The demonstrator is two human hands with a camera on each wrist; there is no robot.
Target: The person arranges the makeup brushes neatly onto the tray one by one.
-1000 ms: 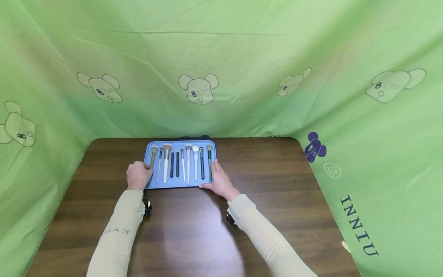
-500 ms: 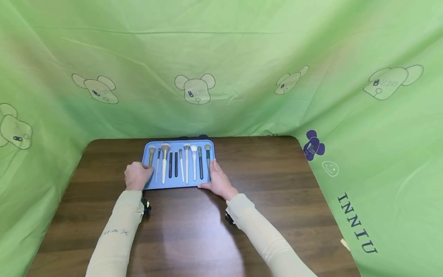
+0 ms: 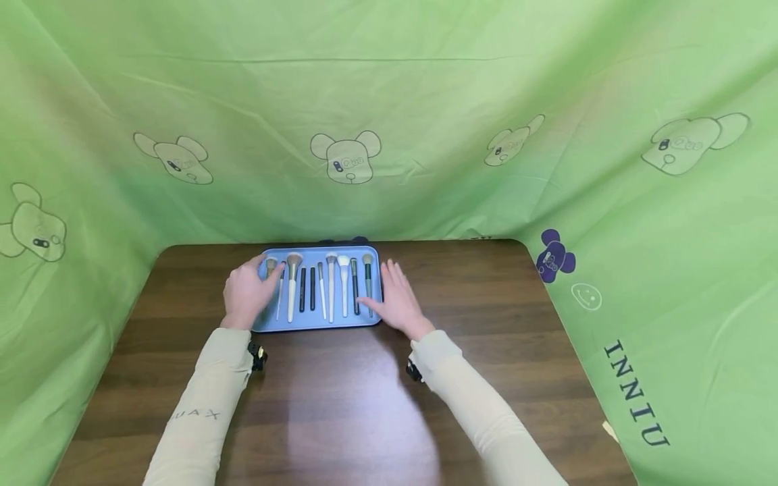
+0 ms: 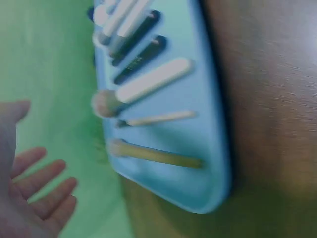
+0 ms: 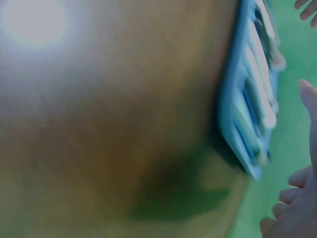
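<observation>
A light-blue tray (image 3: 308, 327) lies at the table's back edge with several makeup brushes side by side in it. At its left end is a brush with a tan-yellow handle (image 4: 163, 154), beside a thin brush (image 4: 158, 119) and a thick white-handled brush (image 4: 154, 79). A green-handled brush (image 3: 368, 287) lies at the right end. My left hand (image 3: 246, 295), fingers loosely extended, hovers over the tray's left end and grips nothing. My right hand (image 3: 398, 300), fingers straight and thumb spread, overlaps the right rim in the head view; the right wrist view shows it apart from the tray.
The brown wooden table (image 3: 340, 405) stretches in front of the tray and to both sides. Green printed cloth (image 3: 425, 88) hangs behind the table and along both sides, right up to its edges.
Both hands have let go of the tray's sides and moved up, their fingers spreading. The left has shifted forward over the corner, the right slightly outward. The tray and brushes stay in place.
</observation>
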